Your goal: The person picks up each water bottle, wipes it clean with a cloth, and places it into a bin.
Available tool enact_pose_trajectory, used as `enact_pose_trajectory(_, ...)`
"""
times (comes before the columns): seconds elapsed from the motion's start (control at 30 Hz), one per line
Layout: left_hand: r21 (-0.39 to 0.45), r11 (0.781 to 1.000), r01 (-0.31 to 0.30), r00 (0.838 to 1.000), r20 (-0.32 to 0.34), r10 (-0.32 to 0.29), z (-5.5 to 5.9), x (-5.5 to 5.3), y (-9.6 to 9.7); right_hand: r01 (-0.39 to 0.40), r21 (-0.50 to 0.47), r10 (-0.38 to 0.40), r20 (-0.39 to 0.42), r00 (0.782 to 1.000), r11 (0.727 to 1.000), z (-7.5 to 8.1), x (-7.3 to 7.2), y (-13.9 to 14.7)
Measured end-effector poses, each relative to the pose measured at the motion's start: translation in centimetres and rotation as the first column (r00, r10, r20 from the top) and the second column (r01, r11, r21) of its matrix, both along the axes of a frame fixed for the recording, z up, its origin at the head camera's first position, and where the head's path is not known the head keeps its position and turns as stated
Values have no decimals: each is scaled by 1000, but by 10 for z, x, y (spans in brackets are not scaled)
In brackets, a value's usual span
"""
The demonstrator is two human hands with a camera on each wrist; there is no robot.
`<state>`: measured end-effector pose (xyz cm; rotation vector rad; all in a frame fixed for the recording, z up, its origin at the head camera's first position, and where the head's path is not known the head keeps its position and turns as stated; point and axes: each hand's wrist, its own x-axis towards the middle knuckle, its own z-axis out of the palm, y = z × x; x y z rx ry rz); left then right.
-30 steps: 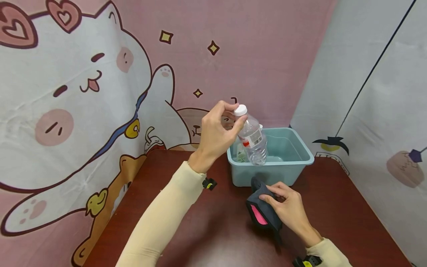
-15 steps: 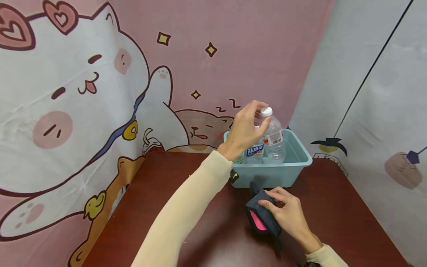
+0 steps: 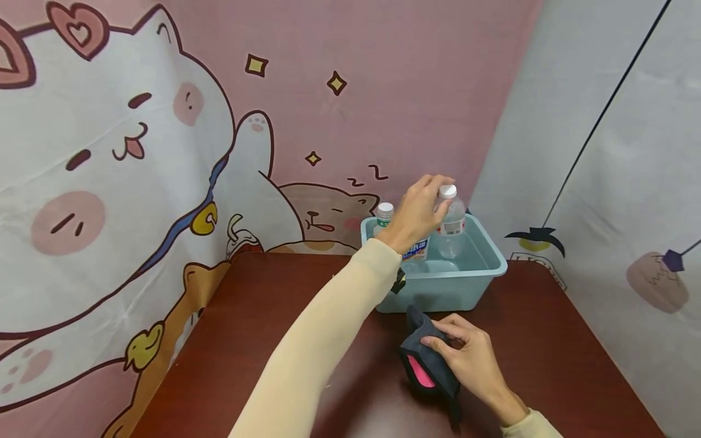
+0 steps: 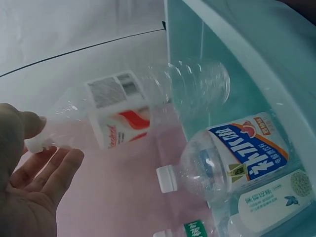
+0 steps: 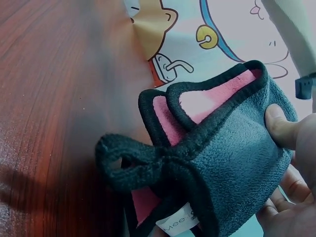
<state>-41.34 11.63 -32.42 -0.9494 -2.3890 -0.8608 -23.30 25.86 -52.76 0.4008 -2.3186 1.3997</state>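
My left hand reaches over the blue-green plastic basin. Its thumb and fingers are around the white-capped neck of a clear plastic bottle, which is upright inside the basin. In the left wrist view, the bottle's red-and-white label faces the camera. My right hand pinches a folded cleaning cloth in front of the basin. The cloth is dark grey with pink inner faces, black edging, a loop and a white tag.
Inside the basin stand a bottle with a blue-and-white label, a white bottle with a printed leaf and a green-labelled bottle. A dark red-brown table is beneath. A cartoon-printed cloth hangs behind.
My left hand has carried the clear bottle rightward and down into the basin, from tilted over its front rim to upright. My right hand keeps its hold on the cloth, almost still.
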Motion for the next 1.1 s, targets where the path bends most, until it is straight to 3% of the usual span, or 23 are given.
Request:
enact_pose_trajectory(0.17,-89,996,-3,999,39,6,-3,-12,13,-8,-7,8,1,1000,1000,1,1,1)
enact_pose_trajectory(0.37,-130,991,19,992,125,-2,-9,-23,25,-4,-3,4,8,1000,1000,1,-2,4)
enact_pose_trajectory(0.53,-174,985,10,986,167,19,-21,-32,32,-10,-1,10,31,999,1000,-1,-1,6)
enact_pose_trajectory(0.8,-250,968,-32,983,165,75,-45,-45,42,-19,-26,20,52,998,999,-5,-3,11)
enact_pose_trajectory(1.1,-316,948,-47,958,253,132,-54,-46,46,-9,-32,10,55,998,999,-4,-3,16)
